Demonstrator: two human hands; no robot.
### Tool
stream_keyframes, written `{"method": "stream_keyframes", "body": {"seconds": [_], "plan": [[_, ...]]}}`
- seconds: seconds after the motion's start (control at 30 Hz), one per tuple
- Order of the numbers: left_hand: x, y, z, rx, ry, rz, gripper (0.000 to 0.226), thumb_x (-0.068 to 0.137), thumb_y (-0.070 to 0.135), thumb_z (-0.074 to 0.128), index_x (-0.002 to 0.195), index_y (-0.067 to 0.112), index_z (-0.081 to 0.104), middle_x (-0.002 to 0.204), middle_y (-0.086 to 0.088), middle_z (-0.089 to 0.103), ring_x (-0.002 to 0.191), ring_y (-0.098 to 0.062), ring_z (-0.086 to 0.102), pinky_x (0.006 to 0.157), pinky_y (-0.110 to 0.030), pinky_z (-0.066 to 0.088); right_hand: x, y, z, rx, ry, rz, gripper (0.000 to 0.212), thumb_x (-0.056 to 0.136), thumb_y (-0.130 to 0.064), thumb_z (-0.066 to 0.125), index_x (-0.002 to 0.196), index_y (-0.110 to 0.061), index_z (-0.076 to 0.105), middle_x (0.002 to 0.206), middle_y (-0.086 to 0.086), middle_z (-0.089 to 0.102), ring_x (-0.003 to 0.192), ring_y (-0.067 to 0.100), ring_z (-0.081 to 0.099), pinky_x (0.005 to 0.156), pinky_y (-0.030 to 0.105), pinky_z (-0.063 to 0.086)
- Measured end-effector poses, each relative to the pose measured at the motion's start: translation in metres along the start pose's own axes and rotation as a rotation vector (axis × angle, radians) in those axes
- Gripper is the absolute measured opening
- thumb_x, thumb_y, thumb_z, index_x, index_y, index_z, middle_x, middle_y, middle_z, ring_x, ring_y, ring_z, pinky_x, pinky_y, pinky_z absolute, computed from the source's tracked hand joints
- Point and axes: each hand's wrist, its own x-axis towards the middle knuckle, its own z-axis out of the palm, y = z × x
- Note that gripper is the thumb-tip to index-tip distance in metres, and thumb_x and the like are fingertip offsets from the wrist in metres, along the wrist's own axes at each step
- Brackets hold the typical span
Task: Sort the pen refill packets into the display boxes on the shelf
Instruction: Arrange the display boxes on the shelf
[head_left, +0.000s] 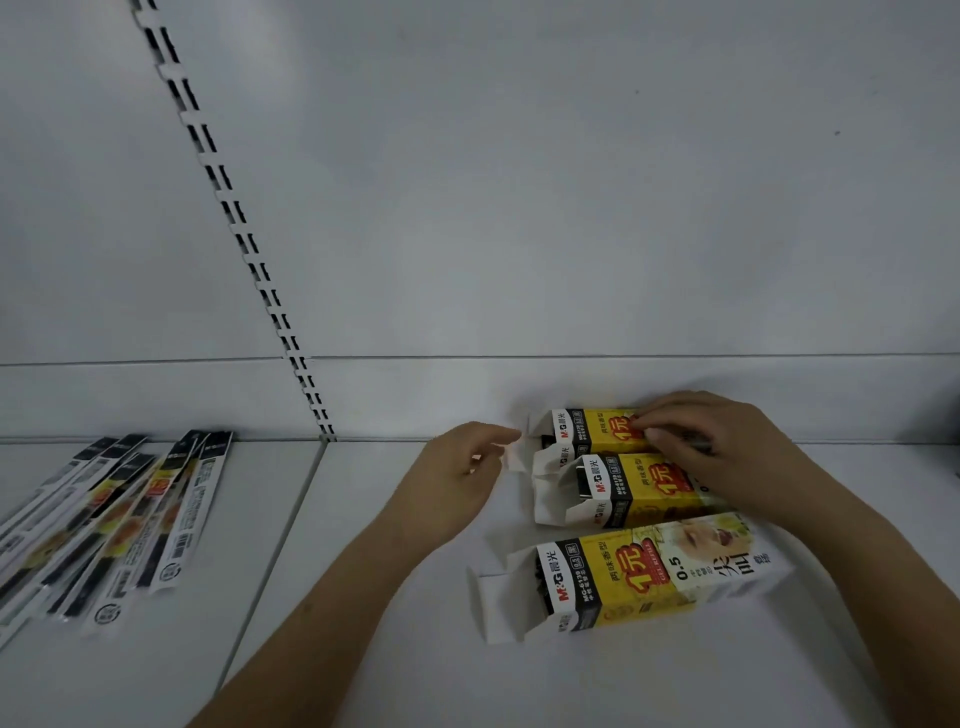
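the pen refill packets (119, 525) lie in a loose fan on the left part of the shelf (363, 649), well apart from the boxes and from both hands. three yellow display boxes lie on their sides on the right part, with the open flaps toward the left: the far box (587, 431), the middle box (623, 488) and the near box (639, 577). dark refill ends show inside their openings, so some sorting seems to be done already, but the whole pile of packets is left to do.

the right hand (711, 441) rests on the far box, its fingers curled on the top of it. the left hand (462, 467) is just beside the flap (517, 457) of that box, fingers loosely bent, and whether it pinches the flap i cannot tell. i think the boxes are being arranged before more packets go in.
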Motion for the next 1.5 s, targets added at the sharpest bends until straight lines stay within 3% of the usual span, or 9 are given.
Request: {"method": "stream_keyframes", "body": {"seconds": [0.13, 0.37, 0.6, 0.7, 1.0, 1.1, 1.23, 1.37, 1.5], "plan": [[-0.034, -0.022, -0.017, 0.162, 0.084, 0.079, 0.034, 0.097, 0.012, 0.046, 0.123, 0.025, 0.063, 0.119, 0.014, 0.059, 0.108, 0.001, 0.055, 0.095, -0.014, 0.042, 0.007, -0.033, -0.006, -0.107, 0.020, -0.019, 0.048, 0.088, -0.061, 0.034, 0.117, -0.037, 0.064, 0.121, -0.018, 0.059, 0.112, 0.004, 0.052, 0.092, 0.038, 0.049], [-0.083, -0.050, -0.042, 0.301, 0.108, 0.107, 0.041, 0.093, 0.023, 0.042, 0.131, 0.025, 0.058, 0.130, 0.011, 0.053, 0.118, -0.001, 0.046, 0.100, -0.003, 0.027, 0.045, -0.145, 0.022, 0.024, 0.087, -0.199, 0.045, 0.093, -0.053, 0.042, 0.135, -0.036, 0.051, 0.121, -0.023, 0.048, 0.110, -0.005, 0.045, 0.084, 0.021, 0.039], [-0.142, -0.103, -0.134, 0.245, 0.293, 0.161, 0.035, 0.094, 0.017, 0.048, 0.124, 0.024, 0.064, 0.123, 0.011, 0.058, 0.115, 0.002, 0.051, 0.103, -0.016, 0.039, 0.094, -0.276, 0.096, 0.185, 0.207, -0.296, 0.046, 0.097, -0.051, 0.042, 0.138, -0.030, 0.047, 0.131, -0.016, 0.051, 0.116, 0.000, 0.051, 0.098, 0.030, 0.046], [-0.176, -0.130, -0.182, 0.244, 0.372, 0.157, 0.035, 0.092, 0.013, 0.049, 0.119, 0.024, 0.067, 0.120, 0.012, 0.059, 0.109, 0.003, 0.053, 0.098, -0.007, 0.036, 0.118, -0.330, 0.144, 0.219, 0.182, -0.305, 0.047, 0.098, -0.050, 0.041, 0.139, -0.027, 0.047, 0.134, -0.012, 0.050, 0.120, 0.004, 0.050, 0.101, 0.036, 0.046], [-0.217, -0.226, -0.273, 0.344, 0.615, -0.011, 0.037, 0.087, 0.010, 0.055, 0.121, 0.022, 0.063, 0.114, 0.006, 0.058, 0.103, -0.010, 0.052, 0.090, -0.029, 0.047, 0.150, -0.412, 0.277, 0.098, -0.074, -0.253, 0.045, 0.099, -0.048, 0.045, 0.140, -0.029, 0.046, 0.139, -0.008, 0.048, 0.126, 0.010, 0.045, 0.103, 0.028, 0.038], [-0.205, -0.242, -0.282, 0.387, 0.585, -0.169, 0.049, 0.083, 0.036, 0.057, 0.130, 0.021, 0.055, 0.118, 0.002, 0.054, 0.105, -0.017, 0.049, 0.091, -0.034, 0.044, 0.152, -0.412, 0.300, 0.038, -0.147, -0.252, 0.041, 0.099, -0.039, 0.048, 0.138, -0.028, 0.050, 0.138, -0.003, 0.051, 0.122, 0.015, 0.048, 0.100, 0.027, 0.039], [-0.190, -0.251, -0.289, 0.423, 0.463, -0.310, 0.078, 0.069, 0.069, 0.034, 0.130, 0.025, 0.056, 0.118, 0.004, 0.050, 0.108, -0.016, 0.044, 0.089, -0.028, 0.034, 0.152, -0.405, 0.313, -0.074, -0.169, -0.324, 0.048, 0.097, -0.047, 0.037, 0.138, -0.027, 0.054, 0.140, -0.002, 0.053, 0.126, 0.016, 0.046, 0.105, 0.028, 0.031], [-0.183, -0.250, -0.300, 0.464, 0.330, -0.342, 0.077, 0.073, 0.070, 0.049, 0.136, 0.026, 0.050, 0.119, 0.004, 0.048, 0.111, -0.014, 0.046, 0.094, -0.027, 0.032, 0.154, -0.399, 0.311, -0.020, -0.178, -0.332, 0.057, 0.093, -0.058, 0.032, 0.139, -0.030, 0.051, 0.141, -0.008, 0.051, 0.128, 0.007, 0.040, 0.103, 0.016, 0.023], [-0.176, -0.244, -0.313, 0.427, 0.185, -0.358, 0.068, 0.075, 0.057, 0.070, 0.130, 0.023, 0.049, 0.115, 0.002, 0.052, 0.111, -0.016, 0.047, 0.095, -0.032, 0.043, 0.156, -0.397, 0.312, 0.016, -0.170, -0.320, 0.043, 0.099, -0.040, 0.047, 0.141, -0.029, 0.048, 0.142, -0.010, 0.049, 0.127, 0.004, 0.039, 0.100, 0.015, 0.023]]}}
